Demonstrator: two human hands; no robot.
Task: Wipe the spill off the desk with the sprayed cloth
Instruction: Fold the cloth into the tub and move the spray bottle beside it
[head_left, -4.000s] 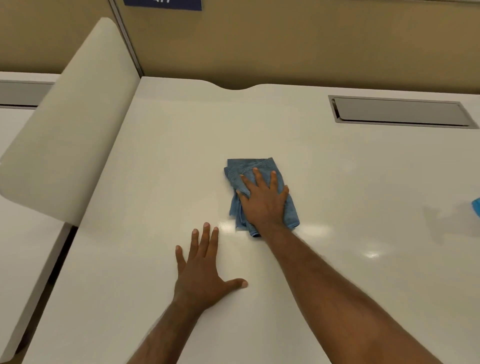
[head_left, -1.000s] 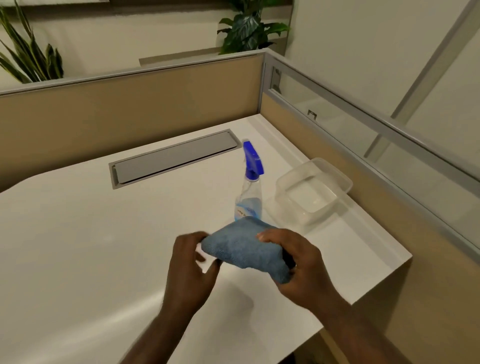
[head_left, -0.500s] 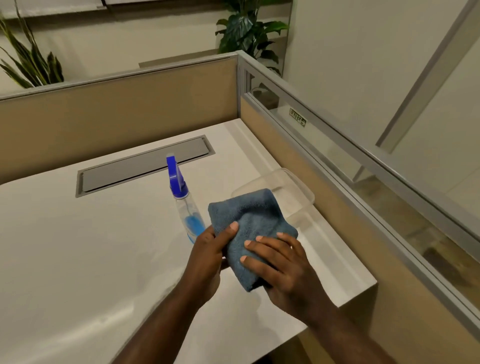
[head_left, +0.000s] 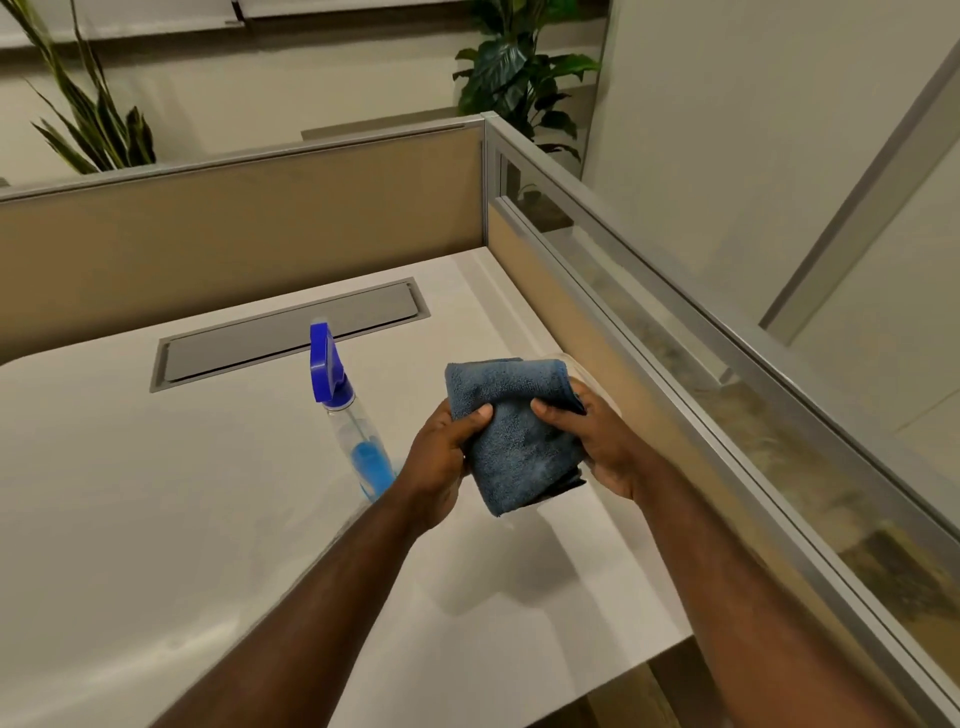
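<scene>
Nearest the camera, two bare forearms reach up from the lower edge over the smooth white desk top (head_left: 156, 519). The left hand (head_left: 441, 462) and the right hand (head_left: 602, 441) hold a folded blue microfibre cloth (head_left: 519, 431) between them, lifted off the desk. Each hand is closed on a side of the cloth, thumbs pressed on the face turned to the camera and the other fingers curled behind it. The cloth's lower end hangs free and a shadow lies on the desk below it.

Just left of the left wrist stands a clear plastic spray bottle with a blue trigger head (head_left: 340, 410), upright on the desk, blue liquid low in it. Behind the cloth a curved clear edge shows, possibly a transparent container, though the hands cover most of it.

Further back a grey rectangular cable hatch (head_left: 291, 332) is set flush in the desk. Tan partition panels with grey metal frames (head_left: 249, 228) close the far and right sides, and green leafy plants (head_left: 519, 67) rise beyond them.
</scene>
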